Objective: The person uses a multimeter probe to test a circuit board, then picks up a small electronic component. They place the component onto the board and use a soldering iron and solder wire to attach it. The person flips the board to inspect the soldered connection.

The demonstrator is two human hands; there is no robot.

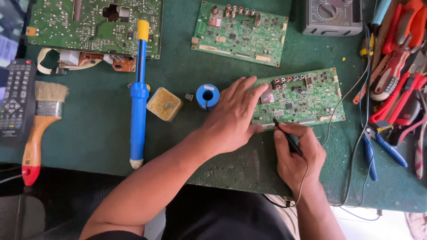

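Note:
A green circuit board [307, 98] lies on the green mat right of centre. My left hand [231, 115] rests flat on the board's left end, fingers spread, pressing it down. My right hand [296, 155] grips a thin black probe [287, 135] like a pen. The probe tip touches the board's near edge, just beside my left thumb. A thin cable runs from the probe back toward me.
A blue desoldering pump [139, 95], a tin of yellow flux [164, 104] and a blue solder spool [207, 96] lie to the left. Two more boards [240, 33] [93, 24] sit at the back. A meter [332, 17], red tools and pliers [393, 89] crowd the right; a brush [40, 124] and remote [15, 100] the left.

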